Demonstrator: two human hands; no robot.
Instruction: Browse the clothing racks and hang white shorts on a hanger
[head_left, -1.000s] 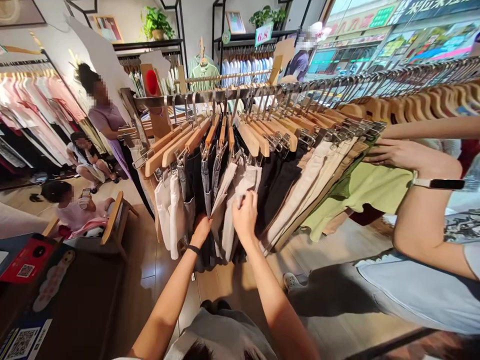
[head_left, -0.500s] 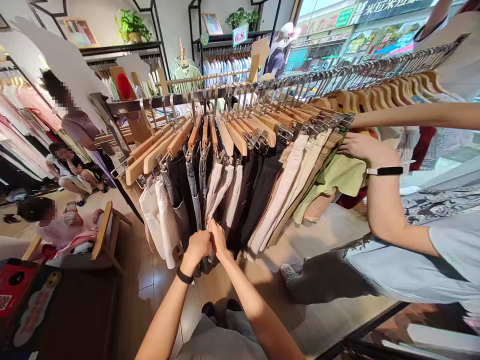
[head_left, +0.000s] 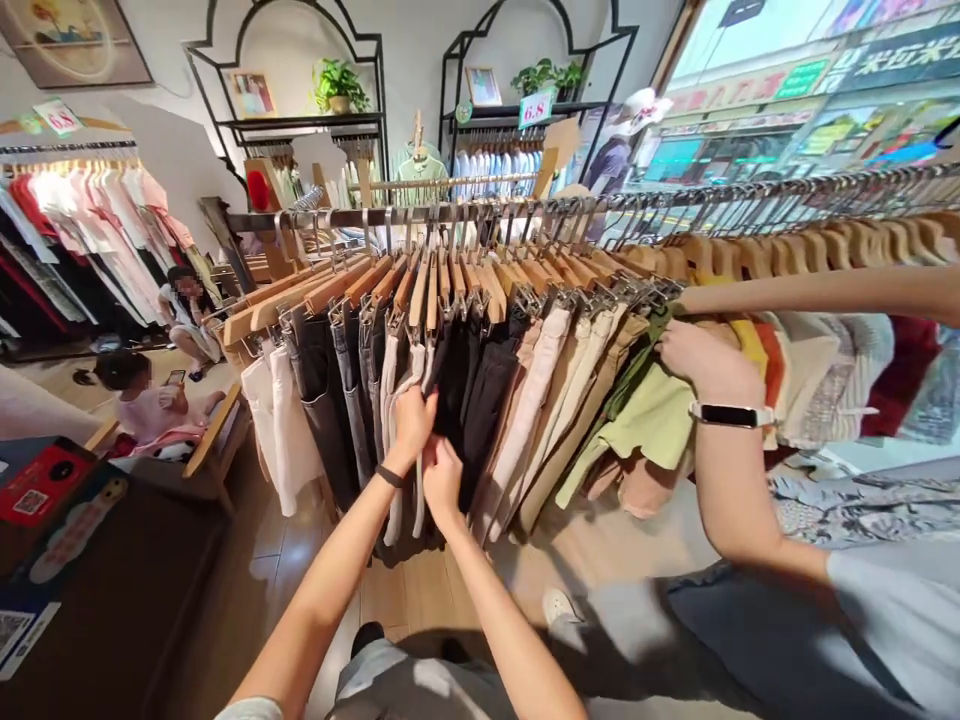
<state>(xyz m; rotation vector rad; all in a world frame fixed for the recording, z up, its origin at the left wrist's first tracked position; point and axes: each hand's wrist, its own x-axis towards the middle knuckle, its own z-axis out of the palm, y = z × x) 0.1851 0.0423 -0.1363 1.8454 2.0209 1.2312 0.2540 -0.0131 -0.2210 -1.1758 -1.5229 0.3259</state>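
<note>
Light beige trousers (head_left: 412,365) hang by clips from a wooden hanger in the middle of the rack. My left hand (head_left: 412,425), wearing a dark wristband, is closed around their upper part. Slightly lower and to the right, my right hand (head_left: 442,475) is closed at the edge of the same trousers; its fingertips are partly hidden. Black trousers (head_left: 484,400) hang just right of my hands, with dark grey jeans (head_left: 352,390) to the left. Cream trousers (head_left: 281,430) hang at the rack's left end.
A metal rail (head_left: 390,217) carries the hangers across the view. On the right, a co-worker's hand (head_left: 701,360) touches green garments (head_left: 637,420). A child sits on a wooden chair (head_left: 214,430) at left, near a dark counter (head_left: 127,590). Shelves with plants (head_left: 339,88) stand behind.
My hands have moved up along the beige trousers, the left now higher than the right. The view has tilted up and shifted left. The co-worker's hands stay among the green garments.
</note>
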